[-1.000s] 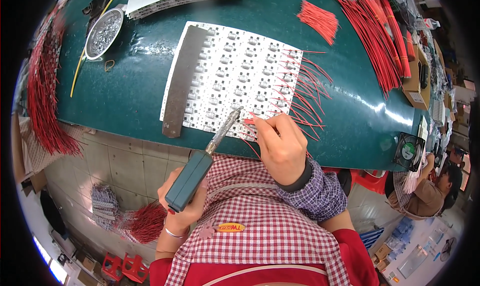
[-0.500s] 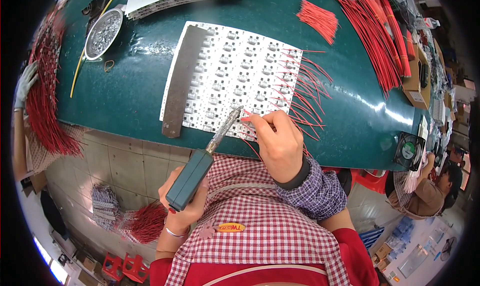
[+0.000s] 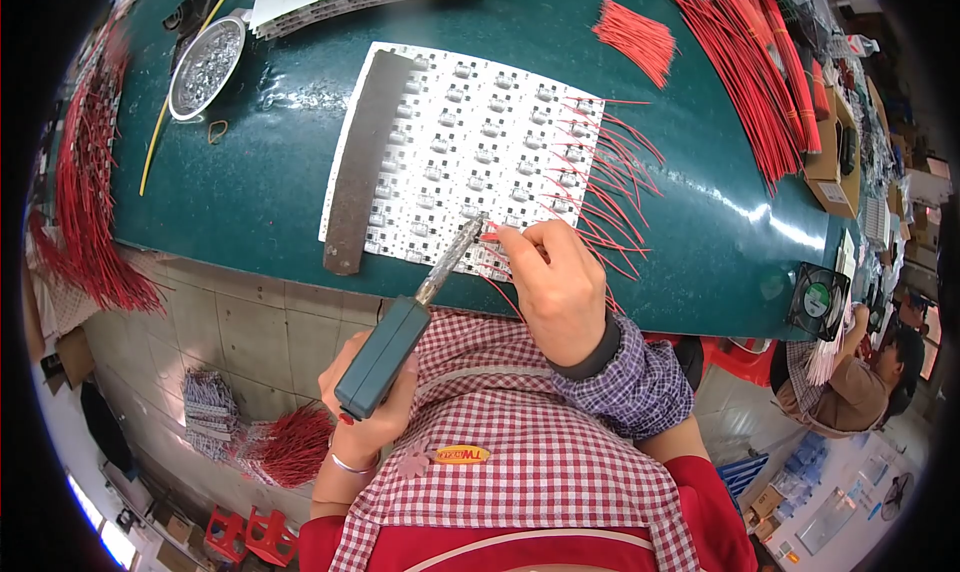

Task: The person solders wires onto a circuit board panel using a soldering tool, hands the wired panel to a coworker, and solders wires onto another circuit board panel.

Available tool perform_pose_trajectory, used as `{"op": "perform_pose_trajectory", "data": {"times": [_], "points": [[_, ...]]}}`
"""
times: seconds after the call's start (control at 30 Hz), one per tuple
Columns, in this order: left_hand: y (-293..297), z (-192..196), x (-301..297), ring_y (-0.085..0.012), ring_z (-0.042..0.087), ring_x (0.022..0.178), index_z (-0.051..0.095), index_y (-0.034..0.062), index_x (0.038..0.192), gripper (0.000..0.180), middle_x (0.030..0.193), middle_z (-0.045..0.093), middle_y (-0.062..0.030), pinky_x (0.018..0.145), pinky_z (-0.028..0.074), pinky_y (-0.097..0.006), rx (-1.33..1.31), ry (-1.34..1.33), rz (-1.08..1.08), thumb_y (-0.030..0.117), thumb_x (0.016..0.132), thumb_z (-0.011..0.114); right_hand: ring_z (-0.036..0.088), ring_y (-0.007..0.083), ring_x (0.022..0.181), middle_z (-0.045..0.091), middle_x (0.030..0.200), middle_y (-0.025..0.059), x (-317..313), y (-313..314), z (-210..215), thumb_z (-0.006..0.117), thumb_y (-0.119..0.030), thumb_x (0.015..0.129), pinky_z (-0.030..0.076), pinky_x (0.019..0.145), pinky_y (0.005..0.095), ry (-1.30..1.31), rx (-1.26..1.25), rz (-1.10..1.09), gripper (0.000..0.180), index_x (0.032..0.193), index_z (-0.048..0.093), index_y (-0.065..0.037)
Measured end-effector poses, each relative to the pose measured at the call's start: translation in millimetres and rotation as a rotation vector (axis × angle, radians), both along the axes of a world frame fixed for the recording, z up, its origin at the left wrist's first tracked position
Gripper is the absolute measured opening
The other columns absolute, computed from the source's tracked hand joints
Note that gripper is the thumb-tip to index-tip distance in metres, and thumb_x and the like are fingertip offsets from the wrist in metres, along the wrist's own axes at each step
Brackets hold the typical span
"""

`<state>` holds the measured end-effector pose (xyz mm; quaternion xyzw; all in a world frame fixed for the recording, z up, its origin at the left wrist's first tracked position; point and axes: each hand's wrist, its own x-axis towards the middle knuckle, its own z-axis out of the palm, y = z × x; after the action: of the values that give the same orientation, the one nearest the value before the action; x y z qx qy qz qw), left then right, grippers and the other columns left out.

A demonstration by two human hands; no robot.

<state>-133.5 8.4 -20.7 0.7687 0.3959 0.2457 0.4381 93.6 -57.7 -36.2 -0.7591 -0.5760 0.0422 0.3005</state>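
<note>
My left hand (image 3: 375, 427) grips a teal-handled soldering iron (image 3: 400, 337), its metal tip touching the near edge of a white panel of small circuit boards (image 3: 470, 142) on the green table (image 3: 250, 192). My right hand (image 3: 555, 287) pinches a thin red wire (image 3: 500, 290) against the panel right beside the iron's tip. Several red wires (image 3: 610, 187) stick out from the panel's right side. A dark flat metal bar (image 3: 360, 162) lies along the panel's left edge.
A round metal dish (image 3: 205, 67) sits at the far left. Bundles of red wires lie at the far right (image 3: 760, 72), top middle (image 3: 635, 37) and over the table's left edge (image 3: 85, 202). A small black fan (image 3: 820, 300) stands right. Another person (image 3: 860, 382) sits at lower right.
A gloved hand that showed at the left edge half a second ago is gone. My hands and the iron have barely moved.
</note>
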Motion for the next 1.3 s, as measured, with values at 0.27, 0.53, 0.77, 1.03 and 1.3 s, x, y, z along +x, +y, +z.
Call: {"op": "perform_pose_trajectory", "data": {"times": [0.27, 0.53, 0.77, 1.03, 1.3], "points": [[-9, -20, -16, -0.0208, 0.067, 0.071, 0.069, -0.0063, 0.100, 0.024, 0.091, 0.069, -0.0151, 0.062, 0.053, -0.030, -0.022, -0.076, 0.096, -0.002, 0.077, 0.075, 0.064, 0.0288, 0.074, 0.062, 0.086, 0.0133, 72, -3, 21, 0.063, 0.016, 0.078, 0.051, 0.063, 0.0374, -0.057, 0.129, -0.138, 0.030, 0.099, 0.072, -0.003], [-12, -27, -16, -0.0201, 0.067, 0.071, 0.070, -0.0054, 0.101, 0.025, 0.091, 0.069, -0.0145, 0.062, 0.053, -0.030, -0.026, -0.103, 0.147, -0.002, 0.077, 0.075, 0.057, 0.0220, 0.081, 0.055, 0.083, 0.0052, 184, 21, 26, 0.065, -0.006, 0.077, 0.045, 0.065, 0.0339, -0.834, -0.045, -0.039, 0.007, 0.083, 0.062, -0.008], [-12, -27, -14, -0.0201, 0.068, 0.071, 0.070, -0.0051, 0.101, 0.025, 0.090, 0.070, -0.0134, 0.062, 0.053, -0.030, -0.036, -0.080, 0.136, -0.002, 0.076, 0.076, 0.055, 0.0180, 0.080, 0.052, 0.078, 0.0020, 202, 20, 5, 0.065, -0.008, 0.071, 0.043, 0.065, 0.0326, -1.080, -0.203, 0.110, 0.008, 0.071, 0.057, -0.010], [-13, -23, -15, -0.0204, 0.069, 0.075, 0.070, -0.0056, 0.103, 0.028, 0.092, 0.070, -0.0145, 0.066, 0.054, -0.029, -0.106, -0.061, 0.181, -0.003, 0.076, 0.076, 0.064, 0.0282, 0.076, 0.062, 0.085, 0.0098, 111, 6, 43, 0.067, 0.007, 0.076, 0.052, 0.063, 0.0379, -0.230, 0.129, 0.062, 0.021, 0.093, 0.070, -0.005], [-10, -20, -12, -0.0204, 0.069, 0.076, 0.070, -0.0061, 0.104, 0.028, 0.094, 0.070, -0.0148, 0.066, 0.054, -0.029, -0.082, -0.078, 0.114, -0.003, 0.077, 0.076, 0.060, 0.0221, 0.066, 0.057, 0.077, 0.0075, 16, 6, -3, 0.073, 0.008, 0.072, 0.049, 0.054, 0.0333, 0.068, 0.172, 0.088, 0.027, 0.098, 0.072, -0.001]]}}
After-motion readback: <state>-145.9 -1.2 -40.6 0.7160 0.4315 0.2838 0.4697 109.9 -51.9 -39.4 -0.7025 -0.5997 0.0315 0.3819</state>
